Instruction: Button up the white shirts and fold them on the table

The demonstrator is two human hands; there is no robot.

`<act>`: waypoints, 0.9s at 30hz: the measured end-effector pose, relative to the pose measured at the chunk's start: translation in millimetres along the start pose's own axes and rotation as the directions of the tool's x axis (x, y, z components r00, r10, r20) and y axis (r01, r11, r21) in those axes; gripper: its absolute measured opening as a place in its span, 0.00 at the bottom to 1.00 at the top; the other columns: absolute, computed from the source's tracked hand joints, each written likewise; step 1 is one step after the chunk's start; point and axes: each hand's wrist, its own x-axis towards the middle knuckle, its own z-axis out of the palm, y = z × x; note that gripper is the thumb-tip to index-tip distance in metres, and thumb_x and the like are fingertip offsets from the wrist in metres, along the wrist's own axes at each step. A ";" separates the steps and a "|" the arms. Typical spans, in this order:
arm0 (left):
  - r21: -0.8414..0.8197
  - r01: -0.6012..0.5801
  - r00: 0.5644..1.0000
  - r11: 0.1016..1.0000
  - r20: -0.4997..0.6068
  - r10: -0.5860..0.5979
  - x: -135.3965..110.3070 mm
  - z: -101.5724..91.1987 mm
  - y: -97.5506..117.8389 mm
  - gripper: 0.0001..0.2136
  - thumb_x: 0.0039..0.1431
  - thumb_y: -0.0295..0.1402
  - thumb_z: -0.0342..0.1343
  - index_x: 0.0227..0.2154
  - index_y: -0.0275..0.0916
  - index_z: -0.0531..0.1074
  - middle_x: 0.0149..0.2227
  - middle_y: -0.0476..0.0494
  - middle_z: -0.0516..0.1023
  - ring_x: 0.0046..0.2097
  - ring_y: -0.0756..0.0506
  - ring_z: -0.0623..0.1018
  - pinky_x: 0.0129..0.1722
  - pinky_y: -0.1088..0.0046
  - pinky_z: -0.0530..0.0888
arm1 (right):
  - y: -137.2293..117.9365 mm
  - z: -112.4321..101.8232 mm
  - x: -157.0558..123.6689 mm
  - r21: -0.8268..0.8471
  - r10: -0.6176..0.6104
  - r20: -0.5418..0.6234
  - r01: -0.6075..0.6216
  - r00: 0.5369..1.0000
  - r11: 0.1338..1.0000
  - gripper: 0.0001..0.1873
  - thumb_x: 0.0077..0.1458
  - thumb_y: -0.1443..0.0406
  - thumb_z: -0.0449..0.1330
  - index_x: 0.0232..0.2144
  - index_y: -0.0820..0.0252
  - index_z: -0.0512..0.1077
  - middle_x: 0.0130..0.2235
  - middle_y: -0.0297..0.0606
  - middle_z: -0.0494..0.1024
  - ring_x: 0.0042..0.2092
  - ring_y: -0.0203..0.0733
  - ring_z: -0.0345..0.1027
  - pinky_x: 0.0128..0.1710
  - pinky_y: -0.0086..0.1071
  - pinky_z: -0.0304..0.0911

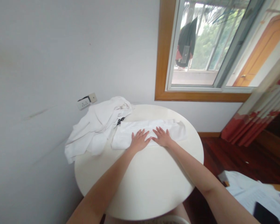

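Observation:
A white garment [177, 130], folded into a long strip, lies across the far half of the round white table [142, 183]. My left hand [139, 140] rests flat on the middle of the strip, fingers spread. My right hand [162, 136] lies flat right beside it, fingers stretched out toward the wall. Both hands press on the cloth and hold nothing. A loose heap of white clothes [96, 126] sits at the table's far left edge, partly hanging over it.
A grey wall with a socket plate [86, 101] stands behind the table. A wood-framed window [207, 49] is at the upper right, a red-patterned curtain [258, 121] beside it. Dark wooden floor and papers [254, 193] lie to the right.

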 end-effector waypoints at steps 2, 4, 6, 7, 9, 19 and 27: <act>-0.002 0.014 1.000 1.000 -0.018 -0.015 -0.4 0.5 0.1 0.28 0.61 0.56 0.35 0.61 0.55 0.56 0.66 0.46 0.54 0.66 0.38 0.53 0.60 0.40 0.47 | -2.4 0.0 -0.6 -0.004 0.009 0.000 -0.009 1.000 1.000 0.39 0.58 0.41 0.34 0.66 0.49 0.45 0.69 0.37 0.38 0.68 0.46 0.27 0.62 0.57 0.26; -0.011 0.036 0.999 0.999 -0.007 -0.036 1.3 1.9 -5.8 0.28 0.60 0.56 0.35 0.61 0.55 0.57 0.66 0.47 0.54 0.66 0.38 0.53 0.61 0.41 0.48 | -4.5 -1.1 -1.1 0.002 0.015 0.000 -0.015 1.000 1.000 0.39 0.58 0.40 0.34 0.66 0.48 0.45 0.69 0.37 0.38 0.68 0.47 0.27 0.62 0.57 0.26; -0.013 0.071 0.997 0.997 0.021 -0.071 3.6 3.1 -18.7 0.27 0.61 0.54 0.35 0.60 0.55 0.58 0.66 0.48 0.54 0.66 0.39 0.53 0.61 0.42 0.48 | -4.5 -3.4 -1.7 0.011 0.023 0.007 -0.023 1.000 1.000 0.39 0.57 0.39 0.35 0.65 0.46 0.46 0.69 0.35 0.39 0.68 0.47 0.27 0.62 0.57 0.26; -0.008 0.092 0.995 0.996 0.034 -0.092 4.3 3.3 -27.0 0.26 0.62 0.53 0.35 0.60 0.54 0.58 0.66 0.48 0.54 0.66 0.39 0.53 0.61 0.43 0.48 | -3.2 -4.8 -2.1 0.015 0.028 0.011 -0.028 1.000 1.000 0.40 0.56 0.38 0.36 0.65 0.46 0.46 0.69 0.34 0.39 0.68 0.47 0.27 0.62 0.57 0.26; 0.014 0.124 0.992 0.992 0.031 -0.124 4.3 2.9 -44.7 0.26 0.63 0.51 0.35 0.60 0.53 0.58 0.66 0.47 0.54 0.66 0.39 0.53 0.61 0.43 0.49 | 2.8 -7.6 -3.0 0.015 0.043 0.012 -0.043 0.999 0.999 0.40 0.56 0.38 0.36 0.65 0.46 0.47 0.68 0.33 0.40 0.68 0.47 0.27 0.62 0.56 0.26; 0.130 0.065 0.997 0.989 -0.058 -0.057 -4.3 -1.2 -78.7 0.26 0.63 0.49 0.37 0.61 0.48 0.60 0.65 0.44 0.57 0.65 0.38 0.56 0.62 0.51 0.51 | 48.5 -8.1 -4.6 -0.053 0.196 -0.068 -0.200 0.978 0.978 0.36 0.60 0.43 0.33 0.65 0.47 0.48 0.68 0.33 0.43 0.68 0.45 0.32 0.63 0.53 0.30; 0.185 0.149 0.981 0.971 -0.151 -0.122 -16.2 -5.0 -89.7 0.25 0.63 0.48 0.38 0.59 0.47 0.62 0.63 0.41 0.60 0.65 0.37 0.57 0.62 0.48 0.50 | 70.3 -8.4 -1.4 -0.146 0.299 -0.118 -0.315 0.947 0.938 0.35 0.61 0.43 0.32 0.64 0.45 0.49 0.68 0.37 0.45 0.67 0.54 0.33 0.60 0.63 0.25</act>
